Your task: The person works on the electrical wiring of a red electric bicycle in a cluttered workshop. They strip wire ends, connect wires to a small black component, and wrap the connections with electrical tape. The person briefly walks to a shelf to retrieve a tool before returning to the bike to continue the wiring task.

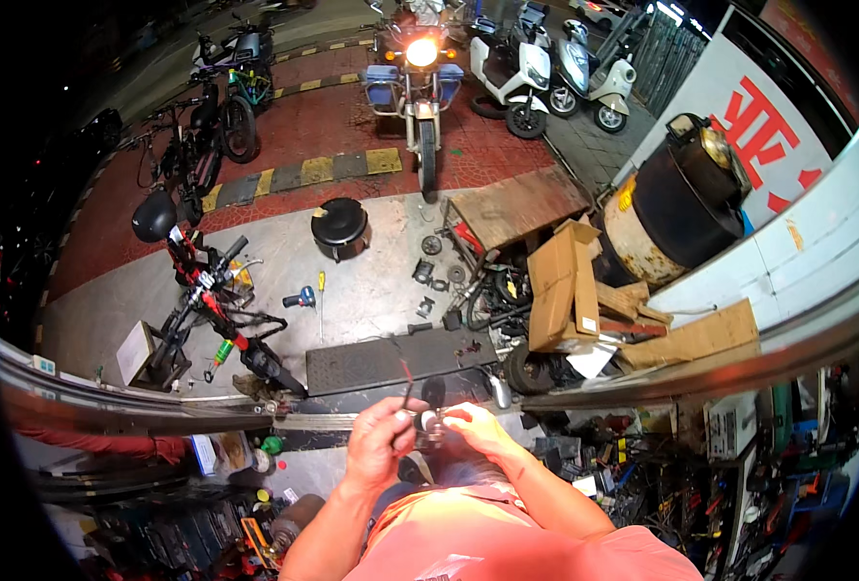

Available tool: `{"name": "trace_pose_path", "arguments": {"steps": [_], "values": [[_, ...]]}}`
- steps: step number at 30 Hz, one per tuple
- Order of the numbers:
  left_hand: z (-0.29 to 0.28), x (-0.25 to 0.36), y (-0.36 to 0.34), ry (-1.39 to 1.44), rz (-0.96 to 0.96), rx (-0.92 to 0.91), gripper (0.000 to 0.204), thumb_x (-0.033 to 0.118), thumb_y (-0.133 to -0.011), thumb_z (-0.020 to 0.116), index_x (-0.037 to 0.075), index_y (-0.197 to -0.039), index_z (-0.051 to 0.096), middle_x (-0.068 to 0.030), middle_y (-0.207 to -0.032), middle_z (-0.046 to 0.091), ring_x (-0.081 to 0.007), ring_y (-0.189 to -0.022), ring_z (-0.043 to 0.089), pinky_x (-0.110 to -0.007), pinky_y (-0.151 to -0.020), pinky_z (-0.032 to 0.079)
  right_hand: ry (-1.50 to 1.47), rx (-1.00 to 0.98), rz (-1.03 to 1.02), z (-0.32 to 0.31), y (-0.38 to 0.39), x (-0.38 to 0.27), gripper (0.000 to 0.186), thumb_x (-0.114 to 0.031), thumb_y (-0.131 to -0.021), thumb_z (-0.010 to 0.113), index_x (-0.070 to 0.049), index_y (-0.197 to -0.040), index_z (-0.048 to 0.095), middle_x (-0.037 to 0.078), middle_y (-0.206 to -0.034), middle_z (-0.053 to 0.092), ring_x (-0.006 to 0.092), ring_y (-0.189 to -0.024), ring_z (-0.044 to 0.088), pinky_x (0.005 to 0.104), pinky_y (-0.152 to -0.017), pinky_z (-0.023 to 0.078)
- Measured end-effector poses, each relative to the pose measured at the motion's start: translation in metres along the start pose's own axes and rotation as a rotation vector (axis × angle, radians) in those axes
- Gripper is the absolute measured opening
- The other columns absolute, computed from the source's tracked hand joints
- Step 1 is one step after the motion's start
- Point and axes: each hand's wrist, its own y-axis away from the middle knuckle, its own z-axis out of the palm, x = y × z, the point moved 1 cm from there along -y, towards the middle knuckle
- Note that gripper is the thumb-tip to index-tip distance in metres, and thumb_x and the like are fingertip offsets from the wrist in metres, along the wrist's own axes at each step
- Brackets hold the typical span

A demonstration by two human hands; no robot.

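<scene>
Just in front of my body both hands meet around a small metal part with a pale round face; its exact kind is too small to make out. My left hand is closed, and a thin dark stick-like piece with a reddish upper end rises out of its fingers. From the right, the fingertips of my right hand pinch the metal part's side. A dark mat lies on the floor beyond my hands.
A partly dismantled scooter stands at left, near a cordless drill and a yellow-handled screwdriver. Ahead are a black round stool and a lit motorcycle. Cardboard boxes, a wooden bench and a drum crowd the right.
</scene>
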Motion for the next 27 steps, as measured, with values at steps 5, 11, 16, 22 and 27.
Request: {"name": "trace_pose_path", "arguments": {"steps": [5, 11, 16, 22, 27], "values": [[-0.018, 0.037, -0.084, -0.088, -0.021, 0.117, 0.025, 0.01, -0.098, 0.055, -0.006, -0.114, 0.067, 0.0037, -0.063, 0.047, -0.0057, -0.052, 0.038, -0.023, -0.05, 0.031, -0.477, -0.198, 0.034, 0.001, -0.099, -0.098, 0.035, -0.028, -0.098, 0.066, -0.002, -0.121, 0.065, 0.009, -0.108, 0.073, 0.0136, -0.089, 0.067, 0.0287, -0.079, 0.053], [-0.036, 0.121, -0.168, -0.243, 0.077, 0.281, 0.025, 0.009, -0.096, 0.055, -0.006, -0.111, 0.069, 0.0039, -0.065, 0.05, -0.0051, -0.053, 0.039, -0.022, -0.049, 0.031, -0.743, -0.503, -0.093, -0.008, -0.207, -0.263, 0.039, -0.028, -0.098, 0.064, 0.001, -0.123, 0.061, 0.011, -0.105, 0.071, 0.014, -0.087, 0.067, 0.0271, -0.08, 0.053], [-0.057, 0.179, -0.231, -0.352, 0.113, 0.325, 0.024, 0.005, -0.096, 0.055, -0.004, -0.11, 0.073, 0.0032, -0.072, 0.057, -0.0036, -0.059, 0.044, -0.021, -0.053, 0.034, -0.565, -0.545, -0.185, 0.009, -0.289, -0.34, 0.021, -0.023, -0.097, 0.066, -0.003, -0.104, 0.066, 0.008, -0.095, 0.069, 0.0123, -0.082, 0.064, 0.028, -0.078, 0.052], [-0.1, 0.236, -0.313, -0.433, 0.139, 0.27, 0.022, 0.007, -0.097, 0.056, -0.002, -0.109, 0.073, 0.002, -0.074, 0.062, -0.0027, -0.063, 0.047, -0.019, -0.056, 0.037, -0.467, -0.523, -0.281, 0.029, -0.386, -0.384, 0.013, -0.016, -0.096, 0.067, -0.003, -0.092, 0.067, 0.006, -0.089, 0.07, 0.0119, -0.078, 0.063, 0.028, -0.076, 0.052], [-0.136, 0.28, -0.405, -0.39, 0.249, 0.272, 0.017, 0.021, -0.1, 0.061, 0.006, -0.093, 0.06, -0.0028, -0.073, 0.063, -0.0041, -0.054, 0.045, -0.02, -0.047, 0.033, -0.374, -0.459, -0.352, 0.047, -0.456, -0.405, 0.011, -0.01, -0.094, 0.066, -0.001, -0.088, 0.066, 0.003, -0.082, 0.066, 0.0091, -0.073, 0.058, 0.0252, -0.067, 0.048]]}}
